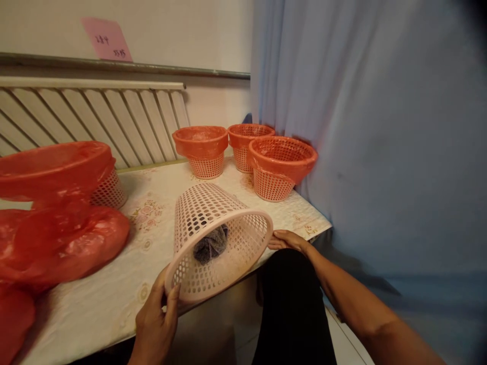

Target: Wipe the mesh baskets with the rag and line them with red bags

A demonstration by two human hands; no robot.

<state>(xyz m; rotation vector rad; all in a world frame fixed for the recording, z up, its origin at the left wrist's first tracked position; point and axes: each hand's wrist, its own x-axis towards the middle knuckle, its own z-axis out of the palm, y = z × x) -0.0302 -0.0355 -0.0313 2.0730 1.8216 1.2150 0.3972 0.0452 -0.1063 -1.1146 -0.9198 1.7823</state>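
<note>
A pale pink perforated plastic wastebasket (198, 205) lies tilted on its side near the table's front edge, its mouth facing me. Inside it rests a crumpled dark grey cloth (211, 244). My left hand (158, 309) grips the rim at the lower left, thumb on the near side. At the right side of the rim, my right hand (287, 240) holds the basket, with its fingertips partly hidden behind it.
Three wastebaskets with red plastic bags over their rims, one nearest me (274, 182), stand at the back right. A larger red-bagged basket (108, 190) and loose red plastic bags (76, 243) occupy the left. A blue curtain (380, 152) borders the table (148, 253); a radiator (95, 119) stands behind.
</note>
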